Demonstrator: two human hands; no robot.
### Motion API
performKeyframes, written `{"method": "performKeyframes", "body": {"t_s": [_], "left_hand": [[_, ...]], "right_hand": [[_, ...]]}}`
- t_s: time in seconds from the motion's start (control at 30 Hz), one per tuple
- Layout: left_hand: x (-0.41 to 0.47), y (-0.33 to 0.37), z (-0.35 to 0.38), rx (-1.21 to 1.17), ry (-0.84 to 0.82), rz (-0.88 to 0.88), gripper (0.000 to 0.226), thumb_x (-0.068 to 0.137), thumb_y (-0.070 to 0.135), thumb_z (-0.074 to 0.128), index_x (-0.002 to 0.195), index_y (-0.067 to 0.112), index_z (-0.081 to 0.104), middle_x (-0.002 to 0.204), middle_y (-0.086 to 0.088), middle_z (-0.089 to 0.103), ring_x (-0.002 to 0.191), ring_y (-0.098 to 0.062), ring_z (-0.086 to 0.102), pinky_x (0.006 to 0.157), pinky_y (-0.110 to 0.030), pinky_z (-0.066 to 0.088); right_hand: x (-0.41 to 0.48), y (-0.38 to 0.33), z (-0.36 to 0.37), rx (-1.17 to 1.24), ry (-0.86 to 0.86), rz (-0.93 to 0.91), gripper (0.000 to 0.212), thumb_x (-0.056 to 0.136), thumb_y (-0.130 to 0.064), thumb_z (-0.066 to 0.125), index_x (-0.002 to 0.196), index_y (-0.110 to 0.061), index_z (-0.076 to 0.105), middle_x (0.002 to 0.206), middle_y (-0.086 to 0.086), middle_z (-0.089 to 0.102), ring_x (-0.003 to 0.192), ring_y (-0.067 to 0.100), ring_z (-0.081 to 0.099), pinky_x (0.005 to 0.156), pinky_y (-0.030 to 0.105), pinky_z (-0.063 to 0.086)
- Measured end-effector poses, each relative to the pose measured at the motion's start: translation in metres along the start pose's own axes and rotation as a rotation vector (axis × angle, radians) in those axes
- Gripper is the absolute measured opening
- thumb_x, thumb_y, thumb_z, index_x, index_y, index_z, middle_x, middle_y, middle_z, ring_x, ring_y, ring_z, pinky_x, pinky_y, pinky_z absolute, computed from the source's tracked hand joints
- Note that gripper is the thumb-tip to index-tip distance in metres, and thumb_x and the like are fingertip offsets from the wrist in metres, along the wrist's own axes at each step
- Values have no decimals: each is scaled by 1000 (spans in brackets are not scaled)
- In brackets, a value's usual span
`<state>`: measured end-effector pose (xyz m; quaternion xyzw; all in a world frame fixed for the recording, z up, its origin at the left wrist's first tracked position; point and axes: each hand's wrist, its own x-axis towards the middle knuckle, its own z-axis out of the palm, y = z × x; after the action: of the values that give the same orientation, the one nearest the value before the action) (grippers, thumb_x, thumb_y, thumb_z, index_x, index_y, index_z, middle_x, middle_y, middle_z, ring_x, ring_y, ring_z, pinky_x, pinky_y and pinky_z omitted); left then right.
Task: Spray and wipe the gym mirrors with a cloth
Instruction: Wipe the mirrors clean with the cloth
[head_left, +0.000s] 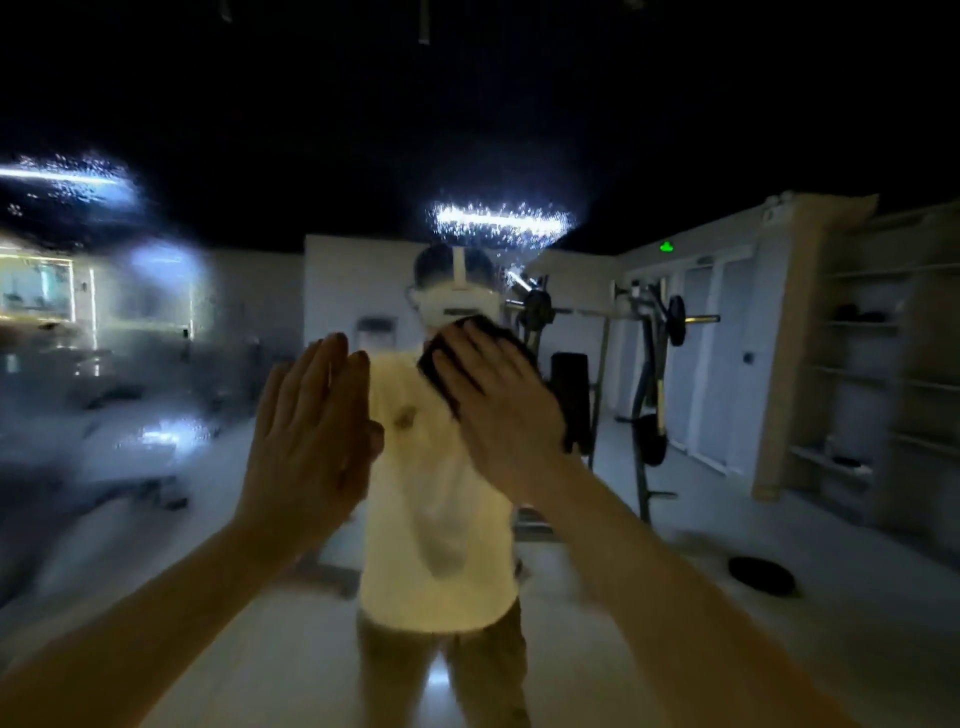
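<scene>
In the head view, the person stands close in front of the mirror (156, 374), both bare forearms raised towards the glass. The right hand (498, 410) lies flat over a dark cloth (506, 338), fingers spread and nearly straight, pressing it against the mirror at about head height; the cloth's dark edges show above the fingertips and to either side of the palm. The left hand (311, 436) is just beside it to the left, holding nothing, fingers straight and together, turned edge-on with the thumb side towards the right hand; whether it touches the glass cannot be told. A patch of bright spray droplets (498, 223) sits on the mirror above the cloth, and a second wet streak (78, 182) glints at the upper left, with the glass below it hazy and smeared. The mirror reflects the person's pale shirt (431, 493) between the two hands. To the right of the cloth, the reflection shows a weight rack (649, 389) with plates on a bar, a green sign (666, 247) over pale doors, open shelves (872, 364) at the far right, and a dark disc (761, 574) lying on the floor.
</scene>
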<state>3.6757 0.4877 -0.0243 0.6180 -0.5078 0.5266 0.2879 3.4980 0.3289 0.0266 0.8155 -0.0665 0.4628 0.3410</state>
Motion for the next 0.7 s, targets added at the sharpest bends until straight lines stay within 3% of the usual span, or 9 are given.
{"method": "performKeyframes", "body": {"t_s": [0.1, 0.2, 0.33, 0.5, 0.6, 0.7], "left_hand": [[23, -16, -1, 34, -14, 15, 69, 102, 37, 54, 158, 0, 38, 170, -23, 23, 159, -40, 19, 126, -61, 20], [44, -30, -3, 40, 8, 59, 71, 103, 41, 47, 161, 2, 33, 171, -23, 20, 159, -40, 18, 127, -61, 18], [68, -54, -12, 59, 104, 88, 74, 101, 43, 48, 160, 0, 33, 166, -26, 28, 155, -44, 27, 124, -64, 24], [87, -84, -22, 52, 173, 48, 71, 97, 37, 52, 155, -4, 39, 161, -28, 34, 149, -47, 36, 119, -66, 30], [88, -98, -24, 50, 197, 49, 69, 94, 27, 56, 153, -5, 41, 161, -30, 33, 149, -47, 35, 116, -67, 31], [87, -107, -22, 88, 199, 54, 69, 93, 25, 56, 153, -7, 41, 162, -30, 32, 152, -46, 32, 117, -68, 29]], "right_hand": [[-2, 63, -17, -89, 5, 201, 66, 96, -29, 57, 156, -8, 38, 164, 18, 32, 153, 36, 26, 125, 53, 22], [3, 116, -36, -125, 82, 545, 62, 103, -31, 30, 161, -7, 29, 168, 19, 24, 156, 36, 21, 125, 55, 22], [41, 109, -33, -99, 226, 776, 60, 106, -29, 21, 163, -10, 24, 169, 16, 21, 157, 34, 17, 125, 56, 18], [119, 17, -15, -153, 185, 544, 67, 102, -35, 16, 165, -12, 13, 172, 16, 7, 159, 33, 4, 128, 53, 10], [155, -26, -5, -143, 154, 420, 67, 105, -36, 28, 165, -13, 11, 172, 15, 2, 159, 33, -3, 128, 52, 2], [162, -43, 0, -165, 74, 135, 63, 107, -36, 33, 165, -15, 18, 172, 12, 10, 160, 31, 2, 128, 50, 2]]}}
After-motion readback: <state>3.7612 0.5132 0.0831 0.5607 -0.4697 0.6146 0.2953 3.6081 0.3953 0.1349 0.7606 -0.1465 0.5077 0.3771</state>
